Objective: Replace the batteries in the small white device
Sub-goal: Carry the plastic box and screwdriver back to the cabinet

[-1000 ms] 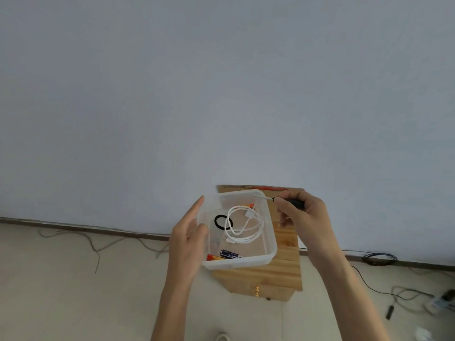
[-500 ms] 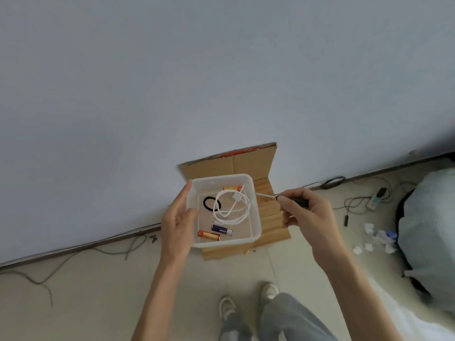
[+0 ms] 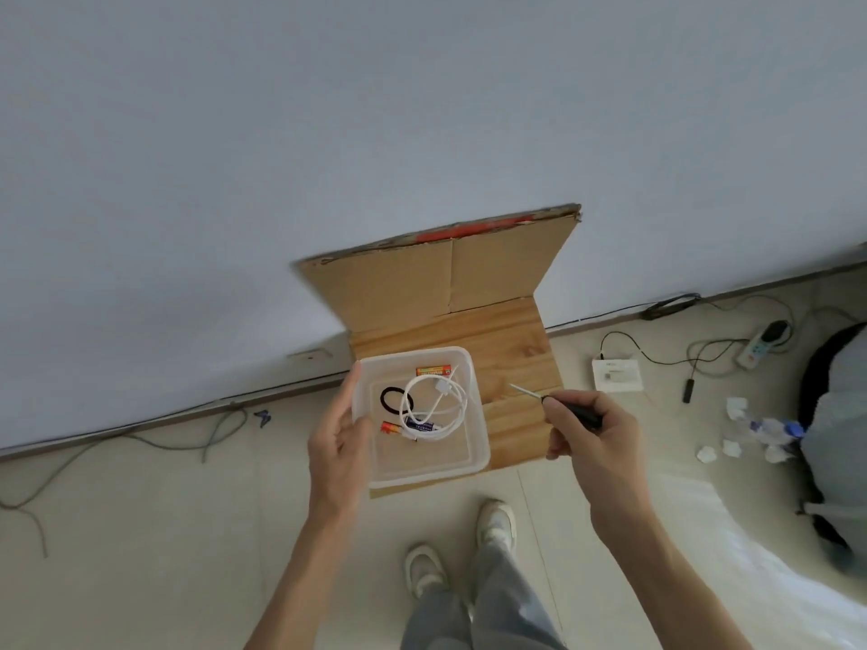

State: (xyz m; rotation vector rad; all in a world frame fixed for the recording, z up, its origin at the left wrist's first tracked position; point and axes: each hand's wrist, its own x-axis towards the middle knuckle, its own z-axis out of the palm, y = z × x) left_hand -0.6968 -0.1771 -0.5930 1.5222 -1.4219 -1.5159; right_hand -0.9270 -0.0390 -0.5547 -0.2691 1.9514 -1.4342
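Note:
My left hand [image 3: 338, 438] grips the left wall of a clear plastic tub [image 3: 471, 455] held over a small wooden table [image 3: 513, 349]. Inside the tub lie an orange battery [image 3: 433, 370] at the back, another orange battery [image 3: 389, 428] and a blue battery [image 3: 423, 429] near the middle, a coiled white cable [image 3: 436, 402] and a black ring [image 3: 392, 400]. My right hand [image 3: 592, 433] is shut on a small black-handled screwdriver [image 3: 570, 409], its thin tip pointing left over the table, right of the tub. A small white device [image 3: 615, 375] lies on the floor to the right.
A cardboard sheet [image 3: 422, 279] leans against the wall behind the table. Cables and a power strip [image 3: 762, 345] run along the floor at right, with crumpled paper bits [image 3: 732, 431] and a dark bag [image 3: 840, 415]. My feet [image 3: 462, 546] stand below the table.
The view has tilted down, so the floor, feet and the table top now show. The tub has shifted left of the screwdriver; the batteries and cable slid inside it. Both grips are unchanged.

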